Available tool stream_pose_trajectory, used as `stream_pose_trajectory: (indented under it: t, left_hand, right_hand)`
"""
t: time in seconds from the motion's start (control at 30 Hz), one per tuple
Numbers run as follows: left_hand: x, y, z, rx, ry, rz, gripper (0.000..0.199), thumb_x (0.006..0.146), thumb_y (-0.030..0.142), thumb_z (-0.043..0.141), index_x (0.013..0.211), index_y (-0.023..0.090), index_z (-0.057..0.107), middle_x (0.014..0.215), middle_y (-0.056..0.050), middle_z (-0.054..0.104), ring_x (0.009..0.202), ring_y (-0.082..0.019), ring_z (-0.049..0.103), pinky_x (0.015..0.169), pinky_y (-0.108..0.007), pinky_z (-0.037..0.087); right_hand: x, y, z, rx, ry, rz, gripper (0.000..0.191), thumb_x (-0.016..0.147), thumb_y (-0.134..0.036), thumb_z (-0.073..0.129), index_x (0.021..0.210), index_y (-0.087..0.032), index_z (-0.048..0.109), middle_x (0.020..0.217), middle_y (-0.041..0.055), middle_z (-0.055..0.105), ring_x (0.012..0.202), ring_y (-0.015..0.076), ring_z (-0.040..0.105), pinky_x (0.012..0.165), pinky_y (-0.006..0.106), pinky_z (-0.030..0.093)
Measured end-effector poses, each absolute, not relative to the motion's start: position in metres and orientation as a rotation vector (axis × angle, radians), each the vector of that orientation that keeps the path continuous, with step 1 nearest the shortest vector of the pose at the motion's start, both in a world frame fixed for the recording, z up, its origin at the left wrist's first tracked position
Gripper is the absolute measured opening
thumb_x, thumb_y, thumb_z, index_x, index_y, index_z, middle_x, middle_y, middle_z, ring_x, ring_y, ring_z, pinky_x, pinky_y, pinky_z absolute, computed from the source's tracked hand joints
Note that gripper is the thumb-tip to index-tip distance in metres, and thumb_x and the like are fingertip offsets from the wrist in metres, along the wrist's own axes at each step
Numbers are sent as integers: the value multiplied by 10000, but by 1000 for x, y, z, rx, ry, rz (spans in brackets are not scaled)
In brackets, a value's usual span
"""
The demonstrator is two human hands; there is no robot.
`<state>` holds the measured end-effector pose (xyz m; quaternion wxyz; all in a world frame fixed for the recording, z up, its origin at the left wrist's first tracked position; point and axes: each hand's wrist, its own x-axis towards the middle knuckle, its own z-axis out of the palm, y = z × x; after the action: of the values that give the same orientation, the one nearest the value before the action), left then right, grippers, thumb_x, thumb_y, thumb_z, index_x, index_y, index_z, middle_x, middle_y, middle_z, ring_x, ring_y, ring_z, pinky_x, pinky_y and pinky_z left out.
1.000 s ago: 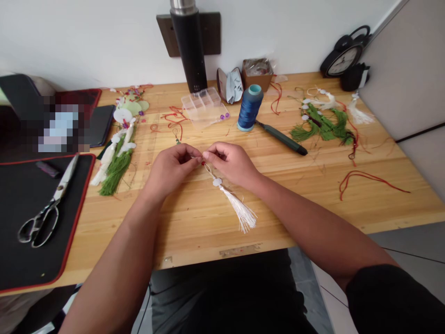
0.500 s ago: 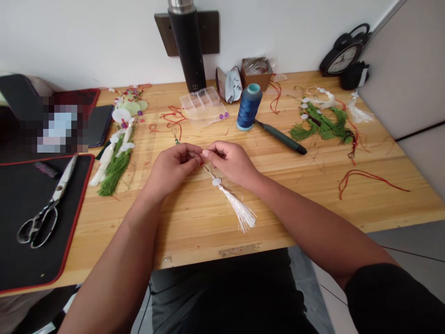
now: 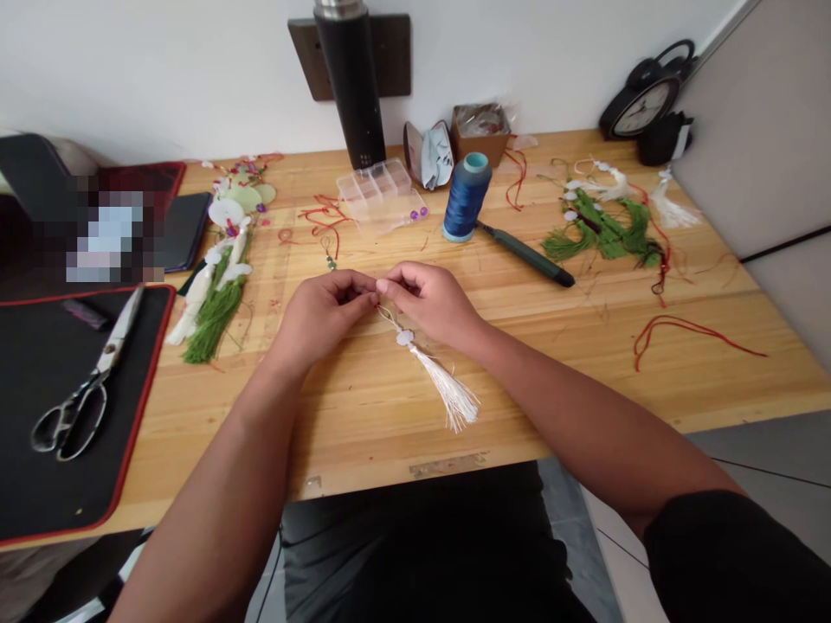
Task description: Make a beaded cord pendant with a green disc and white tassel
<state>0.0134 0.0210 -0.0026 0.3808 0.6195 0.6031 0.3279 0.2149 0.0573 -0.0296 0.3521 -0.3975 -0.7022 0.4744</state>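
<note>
L to R: 1 pr scissors (image 3: 81, 389) at 9 o'clock; L hand (image 3: 321, 324) & R hand (image 3: 432, 303) together, fingertips (image 3: 384, 287) pinching 1 thin cord (image 3: 388, 316); its 1 white tassel (image 3: 447, 394) lies on wood table (image 3: 214, 441) at 5 o'clock from hands; 1 blue thread spool (image 3: 466, 199) at 12 o'clock; 1 alarm clock (image 3: 642, 108) at 1 o'clock.

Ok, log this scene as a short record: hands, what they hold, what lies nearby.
Left hand: fingertips pinch a thin pale cord.
Right hand: fingertips meet the left hand's on the same cord.
Cord: runs down to a white disc-shaped bead and a white tassel over the wooden table.
Nearby: blue thread spool, dark green-handled tool, clear compartment box.
Further: green tassels, scissors on a red-edged black mat.
</note>
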Motion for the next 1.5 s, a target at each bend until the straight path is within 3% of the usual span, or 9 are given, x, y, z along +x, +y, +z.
stream_pose_trajectory:
  t: [0.3, 0.6, 0.83, 1.5]
  left_hand:
    - [14, 21, -2, 1602, 1605, 832, 202, 874, 423, 788, 901, 222, 791, 868, -39, 807, 794, -210, 678, 751, -332, 526]
    - [12, 22, -3, 1520, 1515, 898, 270, 847, 469, 804, 921, 210, 793, 892, -49, 802, 802, -205, 675, 777, -336, 519]
    - [11, 23, -3, 1529, 1522, 879, 338, 847, 534, 823, 934, 208, 803, 906, -58, 816, 784, -204, 675, 736, -322, 508]
    - [17, 16, -1, 1670, 1607, 815, 301, 895, 501, 755, 1001, 250, 884, 899, -33, 855, 802, -240, 728, 748, -340, 530]
  right_hand:
    - [214, 56, -30, -1010, -1780, 1264, 270, 1026, -476, 669, 961, -222, 733, 916, 20, 764, 817, 183, 644, 740, 312, 485]
    - [213, 59, -33, -1056, -1674, 1265, 176, 998, -387, 700, 950, -219, 724, 906, 14, 767, 805, 176, 662, 739, 312, 502]
    - [212, 55, -32, -1071, -1736, 1286, 79, 976, -264, 740, 1043, -226, 760, 942, 15, 795, 819, 176, 709, 774, 321, 551]
    - [212, 54, -30, -1128, -1749, 1220, 47, 984, -270, 758, 982, -224, 748, 914, 17, 800, 798, 172, 712, 739, 306, 534]
